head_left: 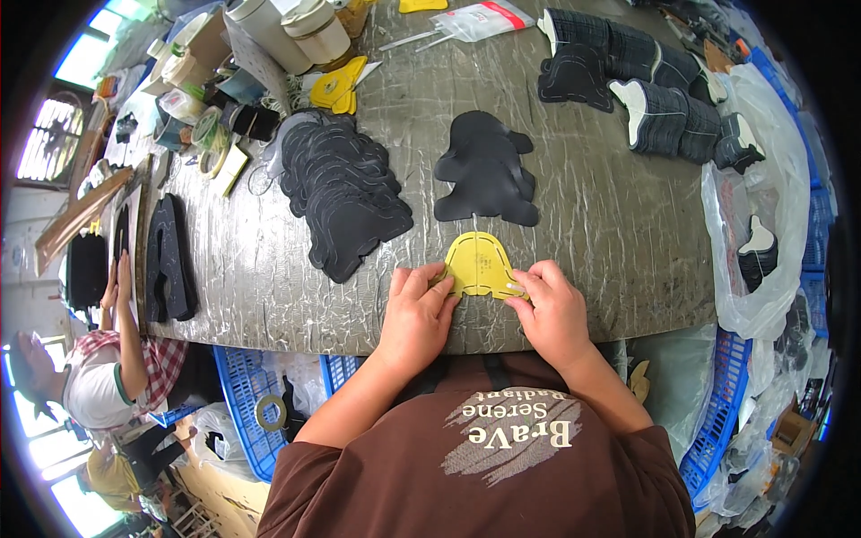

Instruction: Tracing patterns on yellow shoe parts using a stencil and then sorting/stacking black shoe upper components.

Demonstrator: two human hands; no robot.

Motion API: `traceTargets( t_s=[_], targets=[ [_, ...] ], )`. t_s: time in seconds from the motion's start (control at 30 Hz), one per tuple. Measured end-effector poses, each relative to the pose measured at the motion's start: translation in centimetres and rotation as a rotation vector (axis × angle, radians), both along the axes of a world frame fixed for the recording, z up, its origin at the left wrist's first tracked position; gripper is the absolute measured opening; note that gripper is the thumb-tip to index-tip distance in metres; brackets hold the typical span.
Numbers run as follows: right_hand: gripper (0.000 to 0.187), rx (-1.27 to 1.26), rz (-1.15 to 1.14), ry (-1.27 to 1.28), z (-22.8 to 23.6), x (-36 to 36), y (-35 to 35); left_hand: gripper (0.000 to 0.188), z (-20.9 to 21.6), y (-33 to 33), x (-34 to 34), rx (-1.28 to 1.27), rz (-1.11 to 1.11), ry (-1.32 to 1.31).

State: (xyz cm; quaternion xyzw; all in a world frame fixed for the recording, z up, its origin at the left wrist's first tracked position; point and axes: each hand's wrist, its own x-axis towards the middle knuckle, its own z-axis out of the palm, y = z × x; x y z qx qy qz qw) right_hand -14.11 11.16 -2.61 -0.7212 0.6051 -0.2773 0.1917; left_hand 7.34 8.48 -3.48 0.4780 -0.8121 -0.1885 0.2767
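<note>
A yellow template (478, 265) with dashed slots and a rounded top lies near the table's front edge. My left hand (420, 309) pinches its lower left corner between thumb and fingers. At the opposite corner, my right hand (550, 309) grips it the same way. Whether a dark piece lies beneath the template cannot be made out. Just beyond it rest overlapping black cut pieces (485, 170). To their left, a fanned pile of similar black pieces (345, 193) shows pale drawn lines along the edges.
Stacked black pieces (659, 112) stand at the far right beside a clear plastic bag (758, 197). Jars (314, 31) and another yellow template (339, 85) sit at the far left. Blue crates (256, 412) are below the table edge. Another person (108, 377) works at the left.
</note>
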Motion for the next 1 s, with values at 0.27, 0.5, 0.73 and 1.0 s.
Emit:
traceTargets(
  t_s=[0.27, 0.5, 0.73, 1.0],
  targets=[
    [0.032, -0.012, -0.004, -0.006, -0.2, -0.1, 0.0, 0.028, 0.1, 0.1, -0.2, -0.024, -0.012, -0.050],
    [0.032, -0.007, -0.005, -0.001, -0.2, -0.1, -0.1, 0.032, 0.3, 0.3, -0.8, -0.040, -0.104, -0.209],
    [0.024, 0.004, 0.024, -0.071, 0.1, -0.4, -0.7, 0.047, 1.2, 1.8, -2.8, -0.184, -0.247, -0.618],
    [0.013, -0.060, 0.109, -0.373, 2.4, 2.0, -4.6, 0.083, 1.4, 2.0, -3.6, -0.122, -0.298, -0.674]
  ],
)
